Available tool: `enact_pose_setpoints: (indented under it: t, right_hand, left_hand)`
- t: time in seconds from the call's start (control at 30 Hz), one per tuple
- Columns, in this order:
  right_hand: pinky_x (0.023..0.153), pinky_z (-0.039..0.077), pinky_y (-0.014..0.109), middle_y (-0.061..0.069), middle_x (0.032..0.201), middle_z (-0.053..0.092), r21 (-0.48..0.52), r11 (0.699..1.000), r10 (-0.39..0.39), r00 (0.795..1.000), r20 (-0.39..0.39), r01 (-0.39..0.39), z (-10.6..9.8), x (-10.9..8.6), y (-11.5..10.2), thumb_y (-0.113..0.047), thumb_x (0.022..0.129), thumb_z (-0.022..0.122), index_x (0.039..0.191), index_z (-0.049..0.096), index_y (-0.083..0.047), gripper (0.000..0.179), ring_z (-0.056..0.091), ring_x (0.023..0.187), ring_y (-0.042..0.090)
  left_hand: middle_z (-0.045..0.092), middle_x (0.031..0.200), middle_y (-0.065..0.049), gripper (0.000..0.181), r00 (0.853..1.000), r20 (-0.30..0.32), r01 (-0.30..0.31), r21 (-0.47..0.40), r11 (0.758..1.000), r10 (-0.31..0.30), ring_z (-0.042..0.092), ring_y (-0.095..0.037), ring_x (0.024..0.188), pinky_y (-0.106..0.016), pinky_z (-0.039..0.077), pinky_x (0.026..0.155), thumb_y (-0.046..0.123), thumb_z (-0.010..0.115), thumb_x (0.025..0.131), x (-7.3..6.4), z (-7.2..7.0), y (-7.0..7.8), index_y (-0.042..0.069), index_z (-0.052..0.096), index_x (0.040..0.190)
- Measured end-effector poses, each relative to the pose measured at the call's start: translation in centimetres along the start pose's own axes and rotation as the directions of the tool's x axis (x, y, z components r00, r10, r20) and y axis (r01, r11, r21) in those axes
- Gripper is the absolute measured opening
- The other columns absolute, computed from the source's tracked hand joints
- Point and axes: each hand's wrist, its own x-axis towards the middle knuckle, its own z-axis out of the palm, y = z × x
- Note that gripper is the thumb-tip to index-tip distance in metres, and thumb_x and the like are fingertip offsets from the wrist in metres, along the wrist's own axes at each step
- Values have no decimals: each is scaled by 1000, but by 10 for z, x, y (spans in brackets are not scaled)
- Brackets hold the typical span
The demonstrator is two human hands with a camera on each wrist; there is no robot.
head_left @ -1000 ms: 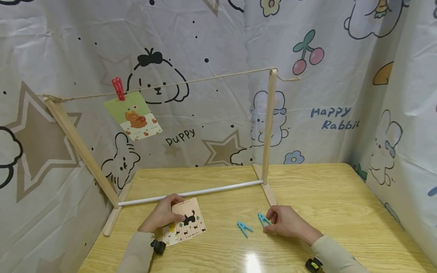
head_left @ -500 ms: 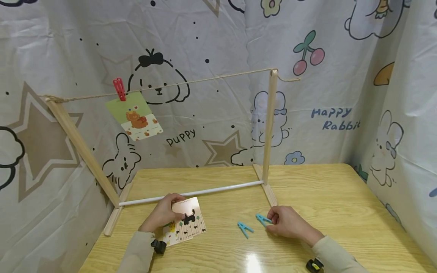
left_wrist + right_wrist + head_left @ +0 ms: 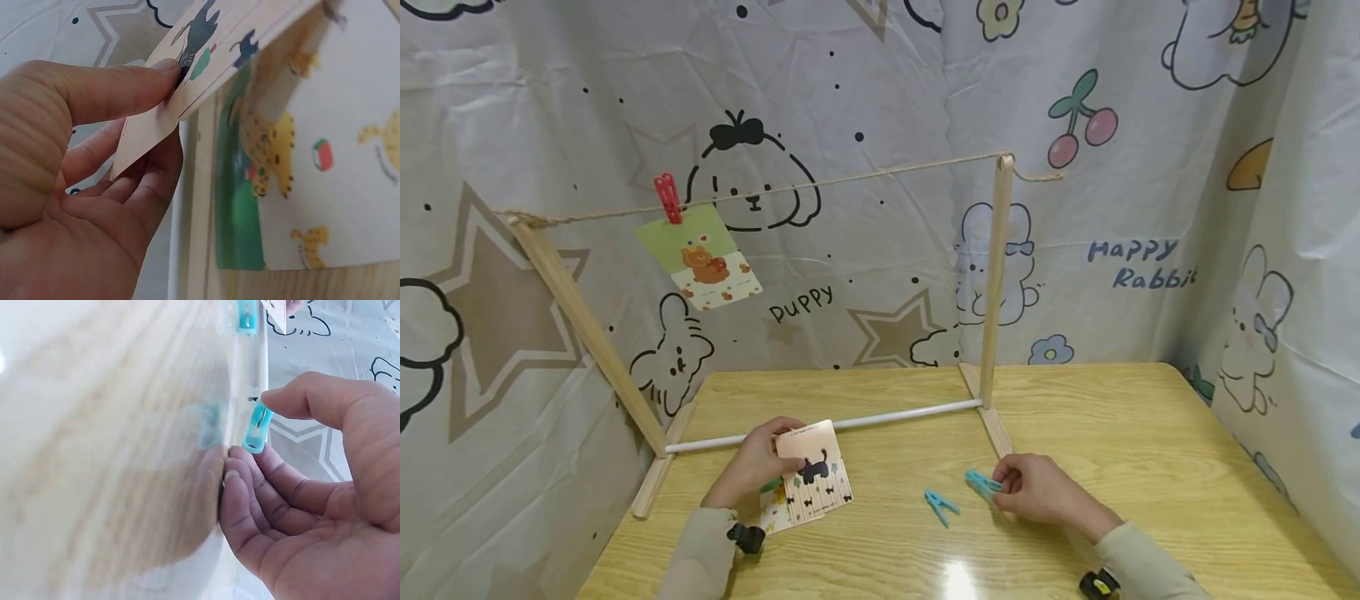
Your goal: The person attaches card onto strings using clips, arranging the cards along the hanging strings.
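Over at the near left of the yellow wood-grain table (image 3: 865,558), the left hand (image 3: 752,468) pinches a pink paper card (image 3: 815,487) with a black cat, tilted above a white card with spotted yellow animals (image 3: 340,206). And at right, the right hand (image 3: 1041,490) has thumb and fingers gripping a light-blue plastic clothespin (image 3: 981,482); its matching blue pin (image 3: 941,505) lies just left. Far left, a red plastic clip (image 3: 667,198) holds a green-and-white bear card (image 3: 707,267) on brown twine (image 3: 887,172).
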Motion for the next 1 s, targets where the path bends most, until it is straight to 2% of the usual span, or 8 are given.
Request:
enact_pose_setpoints:
  t: [0.2, 0.3, 0.37, 0.6, 0.8, 0.9, 1.0]
  right_hand:
    - [68, 52, 24, -3, 85, 65, 36, 999, 29, 999, 18, -30, -5, 1, -3, -16, 87, 81, 96, 68, -10, 16, 61, 78, 11]
    - [68, 52, 24, -4, 85, 65, 43, 999, 23, 1000, 14, -23, -8, 3, -6, -16, 88, 80, 96, 69, -11, 14, 61, 78, 10]
    - [68, 52, 23, -5, 85, 66, 40, 999, 2, 1000, 1, -2, -11, 4, -8, -15, 88, 79, 96, 70, -12, 13, 61, 78, 8]
    - [69, 53, 24, -6, 88, 68, 71, 997, -42, 999, -24, 44, -22, 10, -17, -16, 89, 77, 100, 71, -12, 13, 62, 79, 7]
    - [69, 54, 25, -4, 90, 69, 97, 992, -78, 995, -63, 84, -31, 15, -31, -17, 91, 76, 104, 72, -11, 16, 64, 81, 9]
    - [71, 55, 26, -4, 91, 69, 104, 990, -91, 992, -83, 99, -36, 17, -38, -18, 91, 75, 106, 72, -11, 17, 64, 82, 10]
    - [72, 56, 26, -3, 93, 70, 111, 987, -100, 989, -109, 112, -41, 19, -45, -17, 92, 74, 109, 72, -10, 19, 65, 83, 12]
  left_hand:
    - [61, 131, -24, 57, 997, 71, -1, -143, 990, 11, 71, -28, 99, -37, 60, 72, -3, 77, 90, -3, -6, 5, 7, 55, 142]
    - [65, 127, -26, 57, 995, 98, -9, -198, 980, 29, 72, -29, 101, -38, 61, 74, -1, 75, 92, -4, -10, 8, 2, 52, 145]
    - [68, 122, -25, 57, 993, 103, -29, -199, 980, 50, 73, -28, 99, -37, 61, 75, 1, 75, 93, -4, -12, 11, -1, 51, 144]
    - [73, 109, -16, 53, 995, 76, -54, -172, 984, 68, 73, -22, 91, -36, 61, 76, 8, 78, 92, -7, -17, 28, 1, 56, 140]
    - [73, 112, -17, 51, 997, 30, -66, -198, 978, 73, 73, -23, 96, -36, 61, 81, 9, 81, 90, -6, -21, 44, 3, 60, 136]
    - [73, 110, -16, 49, 995, 11, -93, -189, 978, 97, 72, -24, 96, -41, 60, 84, 14, 82, 90, -6, -25, 53, 2, 62, 133]
    - [74, 108, -16, 46, 993, -13, -117, -177, 977, 117, 72, -24, 94, -40, 60, 81, 17, 83, 90, -5, -29, 60, 3, 64, 129]
